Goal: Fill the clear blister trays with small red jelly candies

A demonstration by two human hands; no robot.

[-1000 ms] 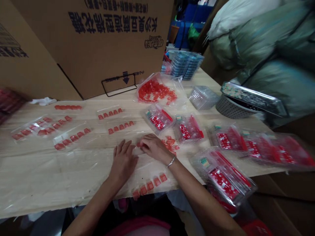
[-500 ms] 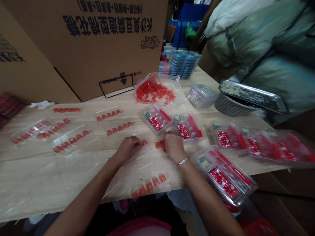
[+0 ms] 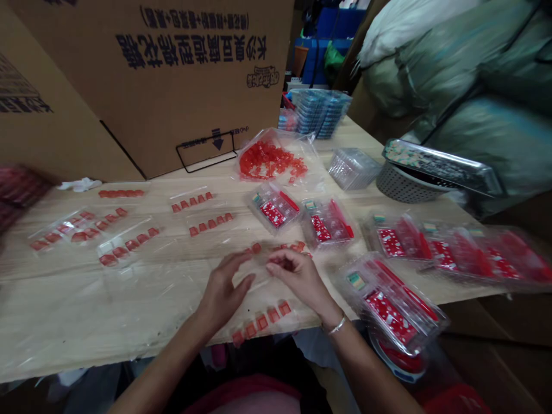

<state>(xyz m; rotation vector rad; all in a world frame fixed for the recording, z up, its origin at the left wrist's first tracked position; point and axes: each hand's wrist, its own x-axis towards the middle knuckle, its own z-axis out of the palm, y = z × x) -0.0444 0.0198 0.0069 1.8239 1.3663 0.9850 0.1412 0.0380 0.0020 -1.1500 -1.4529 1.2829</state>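
While red pieces [image 3: 261,321] look translucent | left hand [image 3: 221,289]: loosely open | right hand [image 3: 302,279]: pinched, contents unclear

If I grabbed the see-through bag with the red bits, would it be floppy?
Probably floppy: the bag looks thin and wrinkled. The red bits lie in a loose heap, so they'd likely slide and bunch up. It might sag most on the side where they're piled thickest.

Loose pieces [image 3: 297,246] lie before packs [image 3: 273,210] (bag [image 3: 313,172] behind); rightward, a tray [image 3: 448,168] seemingly rests on a basket [image 3: 403,187].
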